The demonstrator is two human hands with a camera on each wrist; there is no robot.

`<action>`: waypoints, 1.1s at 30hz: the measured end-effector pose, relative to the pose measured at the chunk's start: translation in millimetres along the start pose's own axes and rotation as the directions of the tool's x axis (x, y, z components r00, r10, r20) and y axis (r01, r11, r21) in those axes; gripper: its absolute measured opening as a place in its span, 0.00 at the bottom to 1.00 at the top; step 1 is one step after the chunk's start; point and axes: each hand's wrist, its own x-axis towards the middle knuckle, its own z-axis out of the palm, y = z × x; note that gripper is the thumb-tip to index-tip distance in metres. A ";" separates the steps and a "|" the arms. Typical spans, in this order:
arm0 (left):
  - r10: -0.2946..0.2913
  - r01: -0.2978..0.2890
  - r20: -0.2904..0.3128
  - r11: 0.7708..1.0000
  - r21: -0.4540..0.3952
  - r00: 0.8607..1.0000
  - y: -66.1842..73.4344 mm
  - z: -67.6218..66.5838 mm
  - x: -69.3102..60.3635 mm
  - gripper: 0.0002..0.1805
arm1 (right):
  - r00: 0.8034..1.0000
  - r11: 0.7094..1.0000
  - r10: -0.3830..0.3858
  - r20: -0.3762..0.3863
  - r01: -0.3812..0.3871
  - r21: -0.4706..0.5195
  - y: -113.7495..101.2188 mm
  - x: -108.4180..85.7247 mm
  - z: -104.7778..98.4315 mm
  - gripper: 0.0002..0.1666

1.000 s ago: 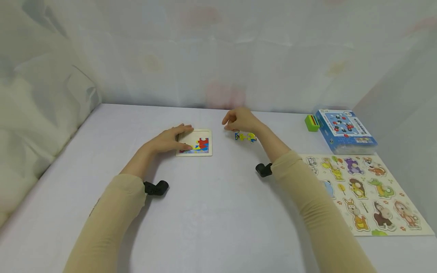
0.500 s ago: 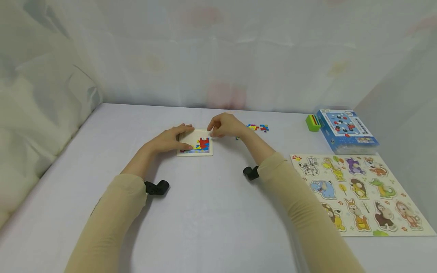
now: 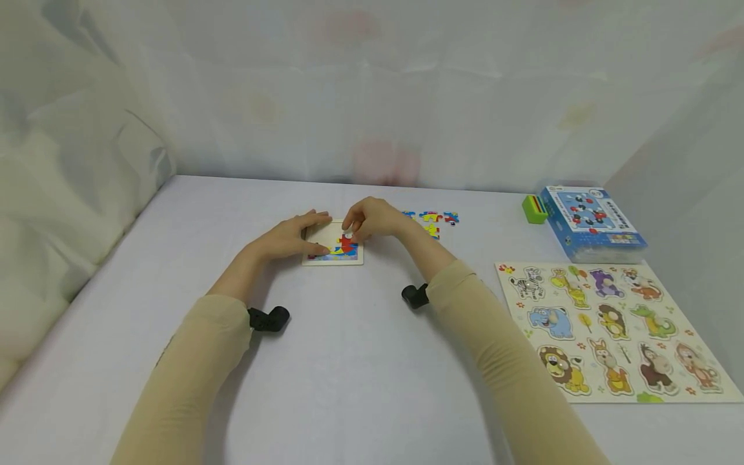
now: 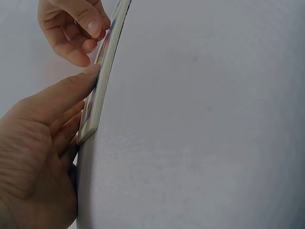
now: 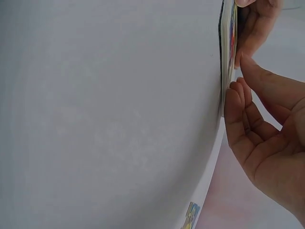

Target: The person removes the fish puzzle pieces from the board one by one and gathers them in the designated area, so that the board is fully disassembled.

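A small wooden jigsaw tray [image 3: 325, 263] lies flat on the white table, partly filled with colourful pieces along its lower and right sides. My left hand [image 3: 281, 239] rests over the tray's left side, thumb on the lower pieces and fingers along the far edge. In the left wrist view the thumb [image 4: 71, 90] presses on the tray's top face. At the tray's right side my right hand [image 3: 374, 219] has bent fingers and thumb at a red puzzle piece [image 3: 344, 239]. The fingers hide much of that piece.
Several loose puzzle pieces [image 3: 431, 217] lie behind and right of the right hand. Farther right are a green block-like item [image 3: 534, 210], a blue box [image 3: 593, 223] and an animal puzzle board [image 3: 630, 336]. A cloth wall [image 3: 372, 97] stands behind the table.
My right hand has moved left from the loose pieces to the tray's right side, uncovering more of those pieces. The left hand and the tray have stayed in place.
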 end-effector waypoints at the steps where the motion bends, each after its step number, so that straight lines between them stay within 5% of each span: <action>1: -0.002 0.002 0.000 1.000 0.001 1.000 0.3 0.0 -0.1 0.45 | 1.000 1.000 0.007 0.007 -0.007 0.000 -0.4 0.3 0.1 0.14; 33: 0.017 -0.017 -0.003 1.000 -0.024 1.000 -1.8 -0.1 0.7 0.46 | 1.000 1.000 0.017 0.017 -0.017 -0.003 -3.7 -3.8 5.5 0.17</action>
